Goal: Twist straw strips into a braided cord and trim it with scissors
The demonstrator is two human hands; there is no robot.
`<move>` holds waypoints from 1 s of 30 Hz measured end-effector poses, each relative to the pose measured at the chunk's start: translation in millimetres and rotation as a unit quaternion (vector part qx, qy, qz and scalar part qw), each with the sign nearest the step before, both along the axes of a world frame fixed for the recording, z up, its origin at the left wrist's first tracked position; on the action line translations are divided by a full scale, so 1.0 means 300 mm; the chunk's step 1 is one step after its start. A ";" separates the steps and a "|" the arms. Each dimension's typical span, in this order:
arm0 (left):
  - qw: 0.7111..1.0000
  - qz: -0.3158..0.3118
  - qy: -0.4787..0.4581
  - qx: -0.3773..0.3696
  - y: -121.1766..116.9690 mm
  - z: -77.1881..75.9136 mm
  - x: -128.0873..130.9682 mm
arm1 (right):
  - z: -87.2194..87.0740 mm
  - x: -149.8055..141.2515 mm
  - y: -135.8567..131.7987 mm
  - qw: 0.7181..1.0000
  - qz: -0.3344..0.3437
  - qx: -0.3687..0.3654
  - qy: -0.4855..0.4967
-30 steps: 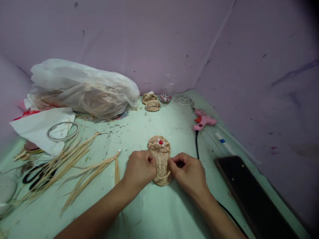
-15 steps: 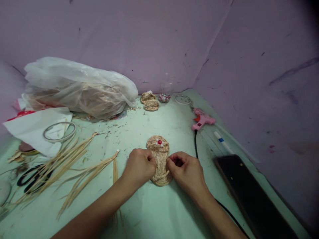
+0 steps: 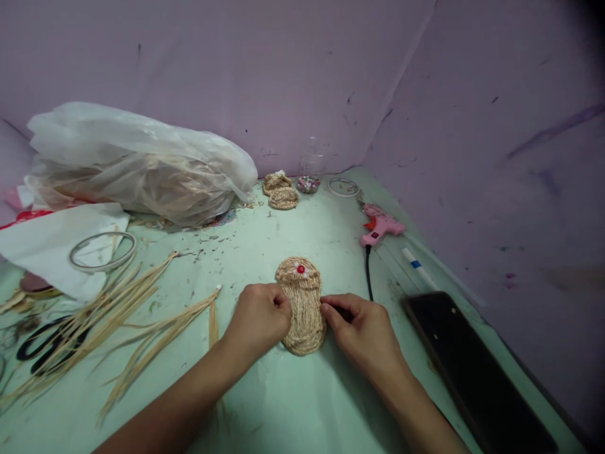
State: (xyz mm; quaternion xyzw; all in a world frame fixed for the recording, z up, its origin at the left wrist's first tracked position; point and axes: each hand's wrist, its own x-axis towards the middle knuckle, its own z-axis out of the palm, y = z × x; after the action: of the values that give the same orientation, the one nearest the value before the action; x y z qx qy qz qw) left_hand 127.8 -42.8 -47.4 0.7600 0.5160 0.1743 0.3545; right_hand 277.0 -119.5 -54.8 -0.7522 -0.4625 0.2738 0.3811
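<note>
A small woven straw slipper (image 3: pixel 302 302) with a red bead on its strap lies on the pale green table (image 3: pixel 302 403). My left hand (image 3: pixel 258 318) is closed, its fingers pinched on the slipper's left edge. My right hand (image 3: pixel 363 331) is closed too, thumb and fingers pressed against the slipper's right edge. Both hands rest on the table with the slipper between them.
Loose straw strips (image 3: pixel 118 315) and black scissors (image 3: pixel 38 343) lie at the left, beside a tape ring (image 3: pixel 101 251) and a plastic bag of straw (image 3: pixel 137 170). A pink glue gun (image 3: pixel 378 227), a pen (image 3: pixel 418 268) and a dark phone (image 3: pixel 467 359) sit at the right. Two more woven pieces (image 3: pixel 281 190) lie at the back.
The view has shifted slightly to the right. My hands have stayed on the slipper's sides, sliding a little nearer to me along its edges.
</note>
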 end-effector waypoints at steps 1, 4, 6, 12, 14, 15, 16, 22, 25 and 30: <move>1.000 0.001 0.002 -0.003 0.000 0.001 0.001 | 0.002 -0.002 -0.002 1.000 0.004 0.001 -0.008; 1.000 0.004 0.006 -0.014 0.000 0.003 0.003 | 0.003 -0.010 -0.001 1.000 0.009 0.003 -0.020; 1.000 0.006 0.009 -0.014 0.000 0.004 0.004 | 0.000 -0.013 0.002 1.000 0.007 0.007 -0.023; 1.000 0.000 0.025 0.010 -0.007 -0.001 0.008 | -0.005 -0.025 0.009 0.999 0.021 0.030 -0.034; 0.999 -0.006 0.032 0.011 -0.008 0.001 0.011 | -0.006 -0.028 0.010 0.998 0.030 0.030 -0.037; 0.999 -0.008 0.034 0.012 -0.009 0.002 0.012 | -0.008 -0.029 0.010 0.998 0.034 0.029 -0.037; 0.999 -0.009 0.036 0.014 -0.010 0.004 0.013 | -0.009 -0.030 0.010 0.998 0.036 0.028 -0.036; 0.999 -0.007 0.040 0.026 -0.012 0.010 0.009 | -0.014 -0.017 0.009 1.000 0.008 0.009 -0.005; 0.999 0.001 0.033 0.014 -0.011 0.013 0.008 | -0.007 -0.014 0.010 1.000 -0.010 -0.002 0.002; 0.996 0.025 0.082 0.004 -0.017 0.023 0.025 | 0.005 -0.033 0.017 0.995 -0.022 -0.026 -0.088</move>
State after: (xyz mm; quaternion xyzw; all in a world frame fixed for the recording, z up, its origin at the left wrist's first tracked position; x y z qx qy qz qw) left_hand 135.3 -47.7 -40.5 0.7600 0.5618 0.1222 0.3030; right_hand 267.1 -114.3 -53.3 -0.7933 -0.4702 0.2094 0.3252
